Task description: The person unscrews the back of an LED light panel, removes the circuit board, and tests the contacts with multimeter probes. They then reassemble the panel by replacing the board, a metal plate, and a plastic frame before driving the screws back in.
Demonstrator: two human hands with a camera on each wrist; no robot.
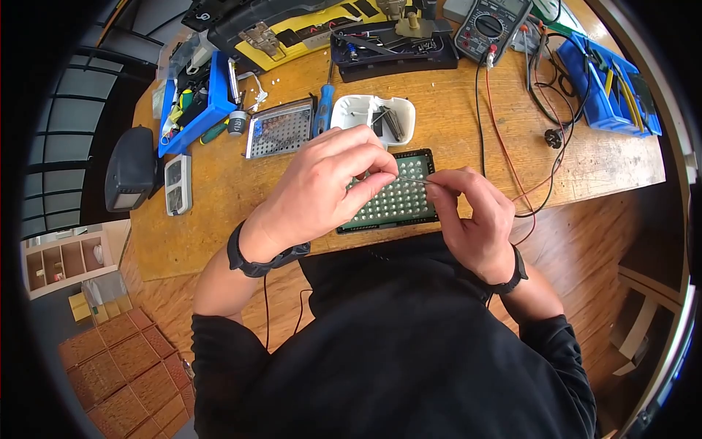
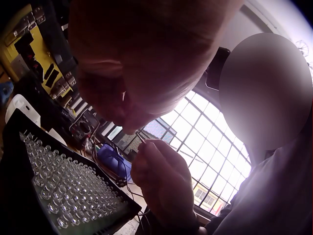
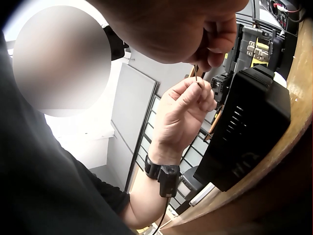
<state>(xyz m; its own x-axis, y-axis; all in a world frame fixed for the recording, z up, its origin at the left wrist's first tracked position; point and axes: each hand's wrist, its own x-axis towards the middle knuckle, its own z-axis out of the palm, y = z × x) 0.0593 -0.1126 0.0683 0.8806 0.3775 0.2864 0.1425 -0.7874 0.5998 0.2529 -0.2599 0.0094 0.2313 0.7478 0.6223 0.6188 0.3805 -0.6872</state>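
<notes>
Over the work table, my left hand (image 1: 325, 179) and right hand (image 1: 479, 223) face each other, fingertips a short gap apart. A thin, greyish wire-like piece (image 1: 412, 180) spans that gap, one end pinched between thumb and finger of each hand. Its exact kind cannot be told. Just below lies an LED panel (image 1: 395, 208), a green board with rows of clear LEDs in a black frame. Those LEDs (image 2: 68, 188) fill the lower left of the left wrist view. From the right wrist, the panel's black slotted housing (image 3: 252, 132) shows beside the left hand (image 3: 178, 115).
Behind the panel stand a white dish (image 1: 340, 113) with dark metal pieces, a blue-handled screwdriver (image 1: 323, 110) and a compartment box (image 1: 281, 130). A multimeter (image 1: 491, 25) trails red and black leads on the right. Blue bins (image 1: 219, 110) flank both sides; a yellow-black toolbox (image 1: 292, 42) sits behind.
</notes>
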